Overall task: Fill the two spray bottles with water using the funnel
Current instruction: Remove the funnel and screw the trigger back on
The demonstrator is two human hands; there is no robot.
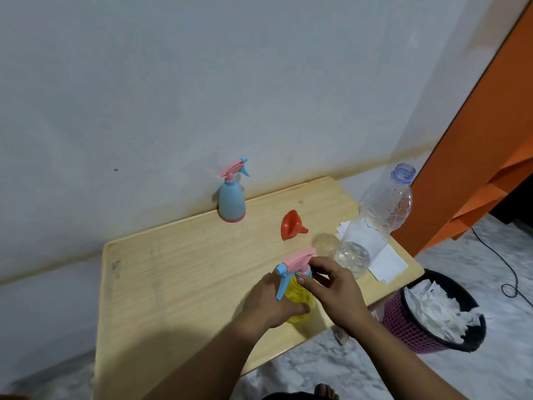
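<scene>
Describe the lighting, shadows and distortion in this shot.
Head view: soft, dim indoor light; the forearms cast a broad shadow on the table near the yellow spray bottle; wide-angle bending curves the table edges; the clear water bottle throws a pale patch beside the funnel.

Your left hand [272, 301] grips the yellow spray bottle [298, 301] near the front edge of the bench [178, 272], and your right hand [334, 287] pinches its collar under the pink spray head [297, 262]. The blue spray bottle [232, 202] stands at the back edge. The orange funnel [292, 225] lies on its side beside the uncapped water bottle [375, 223] near the right edge.
</scene>
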